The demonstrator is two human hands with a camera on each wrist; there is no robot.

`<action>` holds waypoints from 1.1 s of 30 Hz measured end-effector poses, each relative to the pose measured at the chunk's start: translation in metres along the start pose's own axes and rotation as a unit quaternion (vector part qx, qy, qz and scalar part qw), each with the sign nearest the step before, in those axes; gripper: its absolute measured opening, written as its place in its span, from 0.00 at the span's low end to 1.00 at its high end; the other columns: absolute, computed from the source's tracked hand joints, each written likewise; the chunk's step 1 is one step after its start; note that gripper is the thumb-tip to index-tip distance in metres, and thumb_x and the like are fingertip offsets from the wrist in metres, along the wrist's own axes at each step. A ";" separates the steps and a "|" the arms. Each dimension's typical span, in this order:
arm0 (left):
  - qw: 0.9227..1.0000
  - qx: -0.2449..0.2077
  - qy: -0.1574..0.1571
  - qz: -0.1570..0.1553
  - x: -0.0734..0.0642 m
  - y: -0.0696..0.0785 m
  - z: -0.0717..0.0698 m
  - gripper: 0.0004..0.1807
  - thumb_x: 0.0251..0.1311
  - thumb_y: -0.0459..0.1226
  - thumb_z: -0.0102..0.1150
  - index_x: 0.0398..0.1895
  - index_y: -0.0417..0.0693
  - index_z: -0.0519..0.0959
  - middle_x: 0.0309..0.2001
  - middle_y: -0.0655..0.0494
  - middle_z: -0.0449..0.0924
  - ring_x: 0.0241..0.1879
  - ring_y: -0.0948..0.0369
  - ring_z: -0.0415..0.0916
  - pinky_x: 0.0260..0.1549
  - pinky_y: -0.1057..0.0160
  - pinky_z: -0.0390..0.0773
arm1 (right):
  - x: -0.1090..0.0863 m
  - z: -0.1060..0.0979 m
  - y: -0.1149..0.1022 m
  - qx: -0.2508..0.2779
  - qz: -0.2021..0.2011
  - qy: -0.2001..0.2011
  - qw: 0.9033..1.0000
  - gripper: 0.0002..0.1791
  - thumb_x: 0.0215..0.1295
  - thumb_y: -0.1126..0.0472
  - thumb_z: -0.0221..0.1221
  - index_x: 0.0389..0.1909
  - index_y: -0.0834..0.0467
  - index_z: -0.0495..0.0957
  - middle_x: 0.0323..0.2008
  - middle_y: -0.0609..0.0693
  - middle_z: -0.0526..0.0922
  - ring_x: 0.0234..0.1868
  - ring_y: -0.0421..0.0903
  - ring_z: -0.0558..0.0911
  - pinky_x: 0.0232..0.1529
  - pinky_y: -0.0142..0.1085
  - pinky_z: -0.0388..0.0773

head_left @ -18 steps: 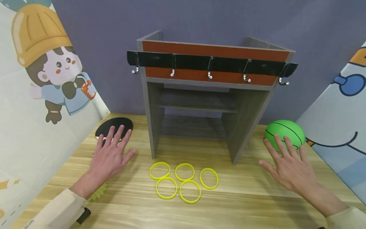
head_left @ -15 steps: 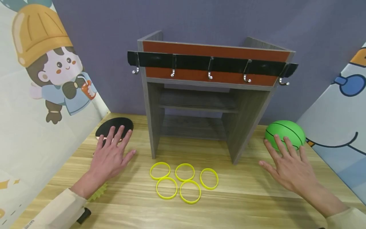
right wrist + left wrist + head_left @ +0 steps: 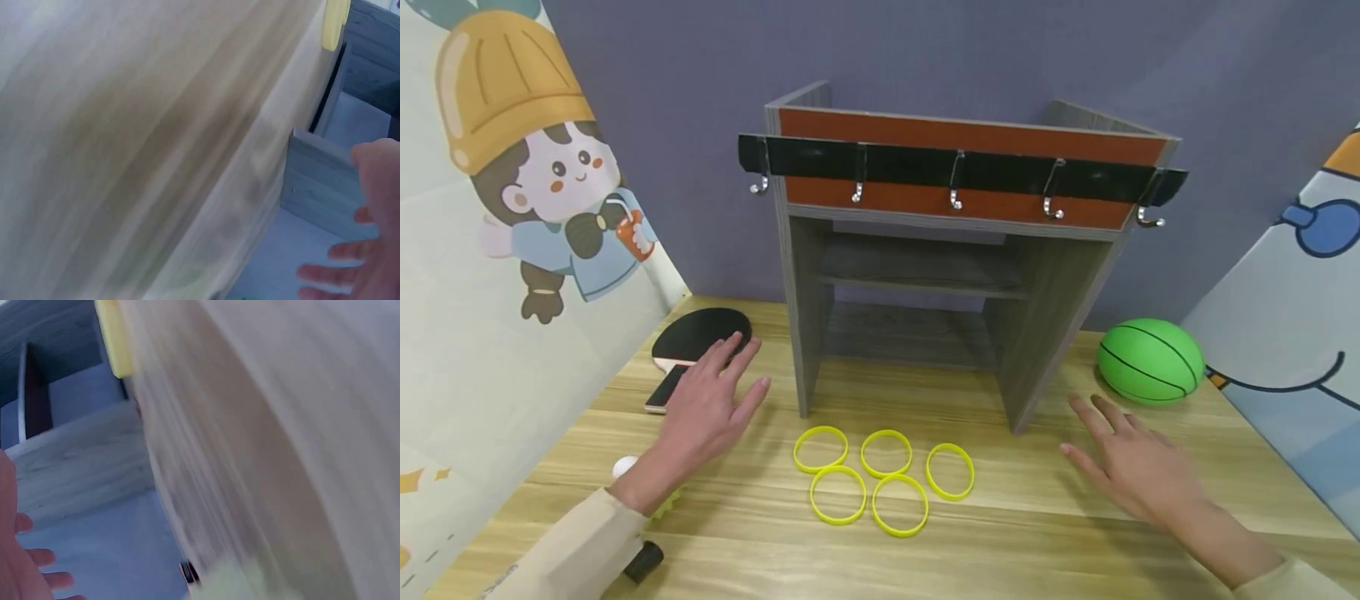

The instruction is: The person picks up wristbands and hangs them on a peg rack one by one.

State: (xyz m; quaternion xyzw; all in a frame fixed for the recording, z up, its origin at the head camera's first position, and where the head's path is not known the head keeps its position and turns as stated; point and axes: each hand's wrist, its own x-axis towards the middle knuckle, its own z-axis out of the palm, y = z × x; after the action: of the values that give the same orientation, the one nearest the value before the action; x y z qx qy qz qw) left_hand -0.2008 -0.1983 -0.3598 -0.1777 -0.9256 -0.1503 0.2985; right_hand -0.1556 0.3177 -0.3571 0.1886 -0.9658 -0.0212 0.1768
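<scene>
My left hand (image 3: 709,408) hovers over the left of the table, fingers spread and holding nothing. Its fingertips overlap a black table tennis paddle (image 3: 700,332) lying flat. My right hand (image 3: 1142,471) is also empty, raised over the right side just in front of a green ball (image 3: 1150,360) with black lines. Between the hands lie several thin yellow rings (image 3: 900,534), in two rows on the wood. Behind them stands a grey shelf unit (image 3: 1060,325); across its orange-red front panel runs a black strip (image 3: 910,162) with several metal hooks (image 3: 955,200).
A white ball (image 3: 623,465) sits left of my left wrist. A yellow-green jagged-edged thing (image 3: 667,503) is mostly hidden under that wrist, and a black cylindrical end (image 3: 643,562) shows beside the sleeve. Printed walls rise at left and right of the wooden table (image 3: 1000,550).
My left hand has shifted right, uncovering the paddle's handle and the white ball. My right hand has drawn back and left, away from the green ball. The rings have not moved.
</scene>
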 end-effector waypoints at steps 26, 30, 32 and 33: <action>0.838 -0.509 0.191 -0.035 0.051 0.043 0.002 0.08 0.54 0.20 0.61 0.37 0.21 0.78 0.36 0.41 0.82 0.35 0.62 0.81 0.36 0.68 0.82 | 0.052 0.032 -0.088 0.244 -0.089 -0.030 0.965 0.05 0.55 0.56 0.68 0.25 0.50 0.81 0.19 0.32 0.74 0.20 0.28 0.71 0.19 0.27 0.71; 0.836 -0.509 0.201 -0.037 0.053 0.038 0.012 0.10 0.49 0.19 0.65 0.37 0.26 0.80 0.35 0.43 0.83 0.33 0.62 0.81 0.33 0.66 0.83 | 0.058 0.037 -0.094 0.249 -0.071 -0.048 0.965 0.06 0.54 0.57 0.68 0.26 0.53 0.81 0.19 0.34 0.75 0.20 0.29 0.72 0.19 0.27 0.72; 0.837 -0.504 0.212 -0.028 0.054 0.038 0.015 0.11 0.46 0.18 0.66 0.37 0.28 0.82 0.35 0.40 0.82 0.34 0.61 0.81 0.32 0.65 0.83 | 0.059 0.039 -0.095 0.246 -0.057 -0.046 0.967 0.05 0.53 0.58 0.69 0.27 0.53 0.82 0.20 0.34 0.76 0.21 0.29 0.73 0.20 0.27 0.72; 0.838 -0.499 0.218 -0.023 0.054 0.037 0.016 0.12 0.46 0.19 0.67 0.36 0.29 0.82 0.34 0.39 0.82 0.33 0.61 0.81 0.32 0.64 0.83 | 0.059 0.040 -0.095 0.246 -0.051 -0.045 0.967 0.05 0.52 0.59 0.69 0.27 0.53 0.82 0.20 0.34 0.76 0.21 0.29 0.73 0.21 0.28 0.73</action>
State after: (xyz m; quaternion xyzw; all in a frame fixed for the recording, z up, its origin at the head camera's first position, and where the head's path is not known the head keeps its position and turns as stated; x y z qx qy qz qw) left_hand -0.2338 -0.1460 -0.3331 -0.2442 -0.6400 -0.6337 0.3595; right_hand -0.1867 0.2068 -0.3854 0.2738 -0.9374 0.1997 0.0805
